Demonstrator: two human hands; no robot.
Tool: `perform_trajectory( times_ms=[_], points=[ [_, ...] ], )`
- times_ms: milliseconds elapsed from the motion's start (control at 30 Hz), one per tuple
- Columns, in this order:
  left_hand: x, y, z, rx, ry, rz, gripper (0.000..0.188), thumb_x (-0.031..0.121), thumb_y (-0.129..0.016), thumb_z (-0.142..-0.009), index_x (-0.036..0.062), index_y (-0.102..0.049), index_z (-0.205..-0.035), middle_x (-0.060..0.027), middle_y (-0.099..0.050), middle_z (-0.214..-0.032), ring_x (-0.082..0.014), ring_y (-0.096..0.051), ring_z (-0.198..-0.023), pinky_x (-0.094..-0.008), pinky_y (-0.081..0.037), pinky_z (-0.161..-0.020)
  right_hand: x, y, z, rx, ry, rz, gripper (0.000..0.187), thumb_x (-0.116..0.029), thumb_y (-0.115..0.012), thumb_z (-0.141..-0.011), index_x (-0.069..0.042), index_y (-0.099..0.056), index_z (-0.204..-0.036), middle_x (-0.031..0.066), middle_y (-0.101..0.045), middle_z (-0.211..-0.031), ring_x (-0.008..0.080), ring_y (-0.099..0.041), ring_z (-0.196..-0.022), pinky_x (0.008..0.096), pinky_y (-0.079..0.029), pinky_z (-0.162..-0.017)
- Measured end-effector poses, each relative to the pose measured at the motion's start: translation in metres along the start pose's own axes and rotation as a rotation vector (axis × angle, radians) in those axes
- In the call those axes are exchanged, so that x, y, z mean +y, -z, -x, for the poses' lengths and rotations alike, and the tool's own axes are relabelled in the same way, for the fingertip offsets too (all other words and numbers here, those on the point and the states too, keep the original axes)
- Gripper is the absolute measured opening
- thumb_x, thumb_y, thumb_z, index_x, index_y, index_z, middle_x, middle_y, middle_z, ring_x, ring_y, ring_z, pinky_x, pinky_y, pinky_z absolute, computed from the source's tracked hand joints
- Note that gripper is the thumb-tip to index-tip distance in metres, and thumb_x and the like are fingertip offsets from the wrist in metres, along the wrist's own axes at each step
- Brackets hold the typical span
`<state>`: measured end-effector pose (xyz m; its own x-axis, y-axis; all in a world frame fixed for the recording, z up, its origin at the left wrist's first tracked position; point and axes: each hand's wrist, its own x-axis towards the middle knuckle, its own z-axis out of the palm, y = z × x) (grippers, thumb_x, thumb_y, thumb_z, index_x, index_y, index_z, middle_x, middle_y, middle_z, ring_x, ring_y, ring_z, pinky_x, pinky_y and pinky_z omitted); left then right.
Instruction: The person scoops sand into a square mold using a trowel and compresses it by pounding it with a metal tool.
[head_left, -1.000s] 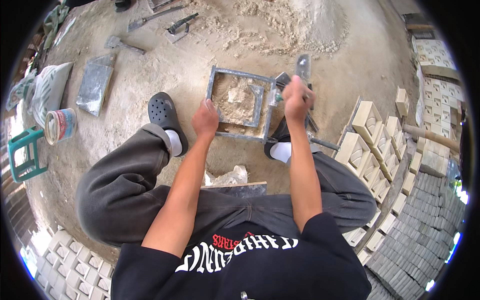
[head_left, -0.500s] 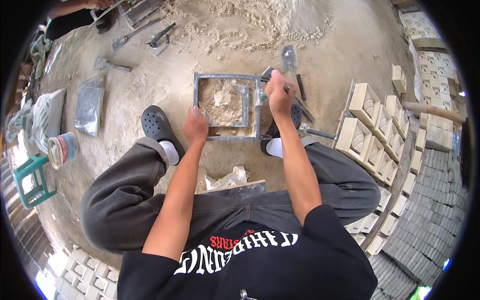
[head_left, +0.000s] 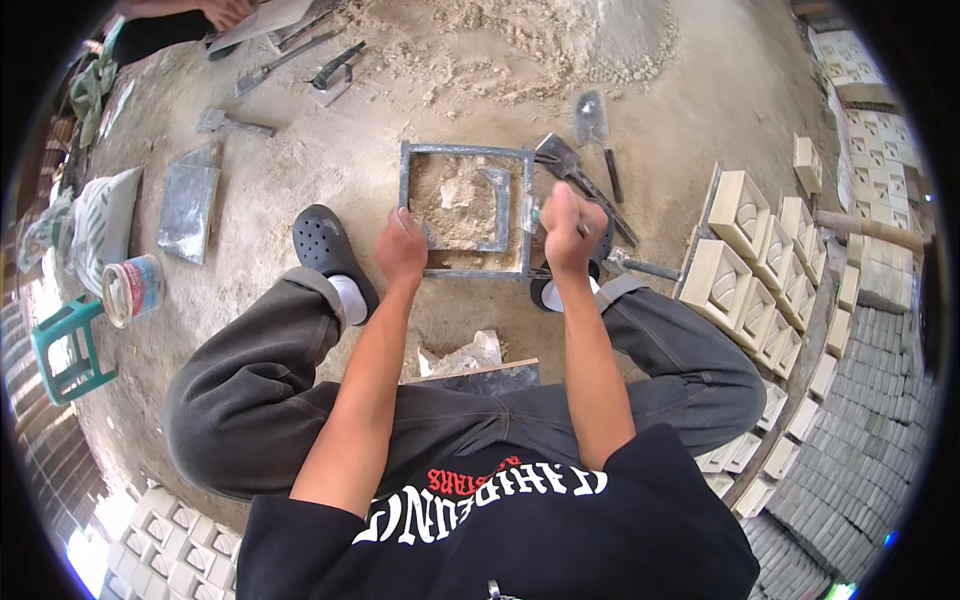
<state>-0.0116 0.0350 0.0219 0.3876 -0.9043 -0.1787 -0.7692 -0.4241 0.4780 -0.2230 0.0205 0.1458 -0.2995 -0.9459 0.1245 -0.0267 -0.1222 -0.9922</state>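
Observation:
A square grey metal mould frame (head_left: pixel 466 273) lies on the ground between my feet, with pale sandy material (head_left: pixel 462 194) and an angled grey metal piece (head_left: pixel 497 215) inside it. My left hand (head_left: pixel 402 247) is closed on the frame's left side near the front corner. Just outside the right side, my right hand (head_left: pixel 574 235) is closed in a fist. It grips a small tool (head_left: pixel 530 213) whose pale, blurred end is against the frame's right bar; its exact kind is unclear.
Beyond my right hand lie a flat-bladed tool (head_left: pixel 590 190), a trowel (head_left: pixel 591 118) and a hammer (head_left: pixel 640 265). Patterned cream blocks (head_left: pixel 738 207) stand at right. A grey plate (head_left: pixel 190 203), bucket (head_left: pixel 132 290) and green stool (head_left: pixel 68 350) are left. Another person's hand (head_left: pixel 226 12) shows far left.
My right hand has come down and nearer to me along the frame's right side, uncovering the flat-bladed tool. My left hand keeps its grip. The view has shifted slightly.

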Motion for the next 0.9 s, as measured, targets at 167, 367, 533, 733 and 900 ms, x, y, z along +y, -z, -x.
perform_trajectory(
  times_ms=[167,367,533,733,900],
  points=[
    [-0.004,-0.008,0.002,0.083,-0.094,0.019,0.034,0.035,-0.038,-0.1,0.0102,-0.061,-0.105,-0.0197,-0.067,-0.076,-0.0422,-0.064,-0.069,-0.0539,-0.048,-0.062,-0.002,-0.005,-0.003,-0.099,-0.059,0.157,0.043,-0.016,-0.053,-0.095,0.001,-0.043,-0.056,0.0016,-0.04,-0.048,0.0087,-0.037,-0.046,0.0315,-0.026,-0.045],
    [-0.002,-0.008,0.002,0.045,-0.048,0.069,0.035,0.036,-0.037,-0.101,0.0101,-0.06,-0.102,-0.021,-0.067,-0.079,-0.0441,-0.063,-0.072,-0.0554,-0.047,-0.066,0.012,0.001,0.012,-0.059,0.03,0.113,0.046,-0.014,-0.052,-0.095,-0.001,-0.038,-0.053,-0.0007,-0.037,-0.048,0.0079,-0.033,-0.045,0.0316,-0.023,-0.044],
    [0.003,-0.005,-0.001,0.055,-0.051,0.012,0.031,0.034,-0.042,-0.099,0.0095,-0.061,-0.099,-0.0191,-0.067,-0.073,-0.041,-0.064,-0.066,-0.0534,-0.049,-0.06,0.02,0.011,0.025,-0.056,0.101,-0.057,0.047,-0.014,-0.049,-0.097,-0.002,-0.034,-0.054,-0.001,-0.037,-0.051,0.0065,-0.03,-0.047,0.0299,-0.02,-0.045],
    [-0.003,-0.006,0.002,0.06,-0.053,0.059,0.031,0.033,-0.041,-0.1,0.0093,-0.06,-0.097,-0.0198,-0.066,-0.074,-0.0418,-0.064,-0.067,-0.0544,-0.049,-0.061,-0.01,0.004,0.032,-0.053,0.023,-0.066,0.046,-0.013,-0.048,-0.098,-0.003,-0.034,-0.055,-0.0013,-0.037,-0.052,0.0069,-0.03,-0.047,0.0293,-0.02,-0.045],
    [-0.002,-0.006,0.001,0.066,-0.061,0.099,0.031,0.033,-0.04,-0.1,0.0098,-0.06,-0.098,-0.0198,-0.067,-0.074,-0.0422,-0.064,-0.068,-0.0549,-0.048,-0.062,0.009,0.005,0.023,-0.058,-0.03,-0.167,0.047,-0.012,-0.045,-0.099,-0.006,-0.029,-0.055,-0.001,-0.034,-0.051,0.0069,-0.028,-0.046,0.0294,-0.02,-0.044]
  ],
)
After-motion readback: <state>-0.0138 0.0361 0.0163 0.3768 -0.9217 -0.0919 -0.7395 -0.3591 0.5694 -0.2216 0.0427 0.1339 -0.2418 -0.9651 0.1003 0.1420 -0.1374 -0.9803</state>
